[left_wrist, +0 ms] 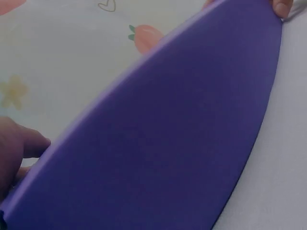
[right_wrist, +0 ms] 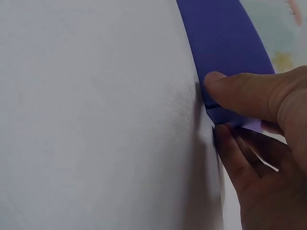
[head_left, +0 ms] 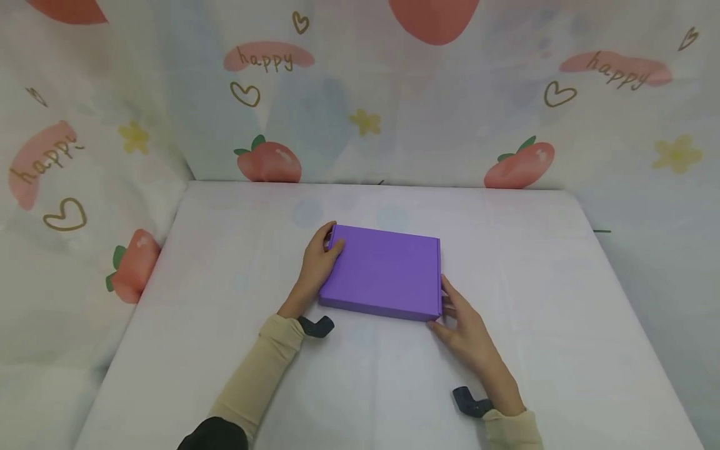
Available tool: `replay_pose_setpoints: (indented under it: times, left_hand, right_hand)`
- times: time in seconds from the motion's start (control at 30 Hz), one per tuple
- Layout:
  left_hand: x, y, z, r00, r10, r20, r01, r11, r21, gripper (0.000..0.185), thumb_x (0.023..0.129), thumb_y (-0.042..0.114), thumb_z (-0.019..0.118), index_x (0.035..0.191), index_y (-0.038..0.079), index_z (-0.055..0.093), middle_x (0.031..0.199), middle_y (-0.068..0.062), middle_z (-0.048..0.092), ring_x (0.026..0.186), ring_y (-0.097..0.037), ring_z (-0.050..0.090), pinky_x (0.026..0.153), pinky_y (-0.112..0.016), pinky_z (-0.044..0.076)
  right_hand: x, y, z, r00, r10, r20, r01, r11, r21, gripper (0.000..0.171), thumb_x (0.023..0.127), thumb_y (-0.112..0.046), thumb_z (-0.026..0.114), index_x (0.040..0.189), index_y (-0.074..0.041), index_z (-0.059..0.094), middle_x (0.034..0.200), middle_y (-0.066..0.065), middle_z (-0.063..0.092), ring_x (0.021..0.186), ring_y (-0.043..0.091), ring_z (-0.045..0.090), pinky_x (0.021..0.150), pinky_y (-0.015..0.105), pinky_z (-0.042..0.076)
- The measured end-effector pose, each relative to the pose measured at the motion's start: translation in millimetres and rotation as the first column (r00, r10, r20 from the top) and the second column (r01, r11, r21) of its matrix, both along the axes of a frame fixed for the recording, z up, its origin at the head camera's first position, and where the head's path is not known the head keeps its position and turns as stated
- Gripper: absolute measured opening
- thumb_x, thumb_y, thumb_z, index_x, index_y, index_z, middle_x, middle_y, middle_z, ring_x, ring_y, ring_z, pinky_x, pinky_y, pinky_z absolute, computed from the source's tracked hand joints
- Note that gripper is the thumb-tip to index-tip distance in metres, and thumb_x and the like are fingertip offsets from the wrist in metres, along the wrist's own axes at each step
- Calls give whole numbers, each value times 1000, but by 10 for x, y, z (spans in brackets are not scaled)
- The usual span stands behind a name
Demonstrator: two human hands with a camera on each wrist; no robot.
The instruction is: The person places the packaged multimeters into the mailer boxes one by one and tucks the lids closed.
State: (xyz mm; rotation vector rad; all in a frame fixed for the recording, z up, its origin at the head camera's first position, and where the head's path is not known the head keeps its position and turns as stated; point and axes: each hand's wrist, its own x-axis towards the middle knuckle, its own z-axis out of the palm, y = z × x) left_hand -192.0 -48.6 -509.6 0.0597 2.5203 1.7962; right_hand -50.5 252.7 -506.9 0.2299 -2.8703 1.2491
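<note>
A flat purple box (head_left: 382, 272), its lid down, lies near the middle of the white table in the head view. My left hand (head_left: 317, 262) grips its left end, thumb over the top edge and fingers round the far left corner. At the near right corner, my right hand (head_left: 467, 331) holds the box with the thumb on the front side and the fingers along the right side. The right wrist view shows that thumb (right_wrist: 235, 91) against the purple front wall, with fingertips low by the tabletop. In the left wrist view the box's broad side fills the middle.
The white-covered table (head_left: 562, 300) spreads out on all sides of the box. Behind it and to the left hangs a printed cloth (head_left: 337, 94) with peaches, hearts and flowers. A dark wrist mount (head_left: 317, 327) sits at the left cuff, another mount (head_left: 471, 402) at the right.
</note>
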Motion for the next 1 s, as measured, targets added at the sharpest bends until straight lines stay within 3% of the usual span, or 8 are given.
replay_pose_setpoints:
  times: [0.27,0.37,0.47,0.53,0.8,1.0]
  left_hand:
    - [-22,-6,-21,998,16,-67,-20,998,-53,53,104,19,62,154,7,47,153,-18,55,138,-35,55,113,-50,47]
    - [-20,-6,-10,997,20,-78,-24,998,-59,53,104,19,63,153,6,48,153,-19,56,137,-36,56,112,-50,48]
    - [-16,0,3,997,19,-71,-23,998,-57,52,104,20,63,153,8,50,154,-17,55,139,-35,56,112,-49,48]
    - [-8,2,15,998,16,-67,-20,998,-52,52,104,20,63,153,8,50,155,-17,55,140,-34,56,112,-49,48]
    - [-37,-8,27,999,10,-41,-12,998,-56,53,103,22,64,153,10,50,154,-16,56,140,-33,56,111,-48,50]
    - [-46,-50,34,1000,-24,-18,22,997,-80,56,104,23,63,156,9,46,156,-17,54,144,-34,53,115,-47,48]
  right_hand:
    - [-10,-21,-12,995,21,-100,-12,996,92,100,77,9,85,161,0,32,145,25,59,115,37,70,102,48,54]
    - [-11,5,-24,990,31,-140,-16,993,113,100,74,8,87,160,0,36,142,22,62,111,33,71,101,25,53]
    - [-9,44,-34,987,40,-159,-23,994,109,99,72,6,89,158,0,39,139,21,63,109,33,72,100,1,39]
    - [-12,67,-34,988,44,-147,-30,995,92,99,72,6,89,157,0,40,139,20,63,109,34,72,98,-5,31]
    - [-30,64,-89,995,27,-95,-28,1000,-9,96,74,9,87,157,3,38,144,26,56,118,44,68,98,-4,36]
    - [17,44,-110,999,24,-45,-26,998,-49,101,80,11,82,164,-6,29,152,25,50,124,42,64,100,-1,39]
